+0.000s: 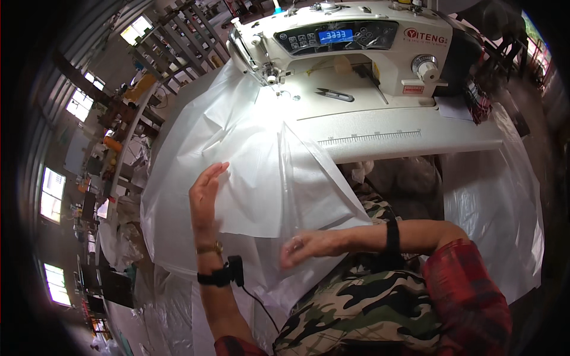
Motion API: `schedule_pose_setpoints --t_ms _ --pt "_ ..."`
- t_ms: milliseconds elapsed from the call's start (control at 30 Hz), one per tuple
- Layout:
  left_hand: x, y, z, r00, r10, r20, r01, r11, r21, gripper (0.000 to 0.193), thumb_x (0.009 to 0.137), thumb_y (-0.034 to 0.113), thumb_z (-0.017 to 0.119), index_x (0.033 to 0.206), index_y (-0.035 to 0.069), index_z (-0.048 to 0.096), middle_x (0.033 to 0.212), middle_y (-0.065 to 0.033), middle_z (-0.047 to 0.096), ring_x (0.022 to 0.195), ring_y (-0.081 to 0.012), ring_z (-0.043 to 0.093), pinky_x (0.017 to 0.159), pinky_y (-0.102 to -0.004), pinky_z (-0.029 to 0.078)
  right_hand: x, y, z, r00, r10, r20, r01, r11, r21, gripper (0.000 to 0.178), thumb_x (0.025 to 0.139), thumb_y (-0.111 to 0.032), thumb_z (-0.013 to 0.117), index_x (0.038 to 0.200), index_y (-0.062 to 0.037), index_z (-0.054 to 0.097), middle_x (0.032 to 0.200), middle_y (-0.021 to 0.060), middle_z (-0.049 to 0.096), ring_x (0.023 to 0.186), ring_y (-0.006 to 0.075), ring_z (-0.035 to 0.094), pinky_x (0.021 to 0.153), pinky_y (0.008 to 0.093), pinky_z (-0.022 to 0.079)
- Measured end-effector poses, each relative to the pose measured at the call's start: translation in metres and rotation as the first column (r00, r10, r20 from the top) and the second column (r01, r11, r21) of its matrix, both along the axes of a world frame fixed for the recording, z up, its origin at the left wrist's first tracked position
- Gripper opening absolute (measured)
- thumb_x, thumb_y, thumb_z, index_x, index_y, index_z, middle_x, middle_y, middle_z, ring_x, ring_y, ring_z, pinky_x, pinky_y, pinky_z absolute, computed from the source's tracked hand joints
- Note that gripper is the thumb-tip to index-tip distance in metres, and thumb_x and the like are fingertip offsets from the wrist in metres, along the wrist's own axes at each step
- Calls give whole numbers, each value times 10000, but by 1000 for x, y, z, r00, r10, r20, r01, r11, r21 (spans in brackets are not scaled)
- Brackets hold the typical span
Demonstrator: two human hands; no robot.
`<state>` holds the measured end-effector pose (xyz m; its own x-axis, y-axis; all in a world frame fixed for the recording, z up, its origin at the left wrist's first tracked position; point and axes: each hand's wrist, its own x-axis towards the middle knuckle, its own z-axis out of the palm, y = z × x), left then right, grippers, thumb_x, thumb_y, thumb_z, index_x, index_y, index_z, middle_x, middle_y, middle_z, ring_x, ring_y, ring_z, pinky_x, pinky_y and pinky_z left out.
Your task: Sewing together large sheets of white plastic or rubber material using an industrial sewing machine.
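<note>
A large white plastic-like sheet (255,207) drapes from under the needle area of a white sewing machine (344,47) down over the table's front edge. My left hand (206,184) is on or just above the sheet's left part, its fingers stretched out and holding nothing that I can see. Lower and to the right, my right hand (301,246) is beside a long fold of the sheet. Its fingers look bent but are smeared by motion, so whether they grip the sheet cannot be told. Bright lamp light washes out the needle area.
Black thread snips (335,95) lie on the machine bed, right of the needle. A ruler scale (371,137) runs along the table's front. Clear plastic sheeting (493,207) hangs at the right. Cluttered shelves (110,160) stand at the left. A cable runs from my left wristband.
</note>
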<state>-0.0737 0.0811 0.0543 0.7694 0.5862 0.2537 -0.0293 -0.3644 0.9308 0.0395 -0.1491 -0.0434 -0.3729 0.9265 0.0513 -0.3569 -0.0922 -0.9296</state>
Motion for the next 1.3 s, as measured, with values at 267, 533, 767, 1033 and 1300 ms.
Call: schedule_pose_setpoints --t_ms 267,533,767,1033,1300 --pt "-36 -107 21 860 -129 -493 442 671 595 648 818 253 725 1400 84 494 1513 -177 405 1399 -335 388 1157 -498 263 15 -35 6 975 146 -168 -166 980 -111 234 960 -230 618 988 -2 666 1078 116 714 1119 205 623 1045 342 412" --pt "-6 -135 -28 972 121 -200 131 429 894 475 794 6 623 1261 88 612 1267 -128 576 1171 -312 558 1012 -462 417 18 -50 -6 924 -345 -165 285 909 -305 237 1013 -260 559 1044 -27 584 1015 112 722 934 139 647 856 281 491" --pt "-3 -133 -28 999 53 12 -52 868 494 20 863 -3 671 879 0 659 778 -51 596 684 -171 566 621 -295 450 21 -55 23 924 -374 -80 368 926 -87 241 1026 -249 544 1009 -22 622 1057 127 713 1029 168 658 927 302 493" --pt "-4 -138 -51 984 -70 -162 8 935 -356 89 897 67 701 884 9 634 760 32 593 629 -38 501 530 -206 414 16 -51 26 947 -298 -117 287 952 -108 284 1041 -255 508 1012 -6 640 978 89 716 948 140 666 888 284 504" --pt "-5 -145 -54 992 -44 -122 -5 928 -373 115 911 90 688 962 7 628 797 19 603 602 -29 510 498 -194 420 12 -59 42 819 -478 317 465 877 120 267 1018 -218 531 990 31 623 867 72 687 799 107 639 756 282 516"
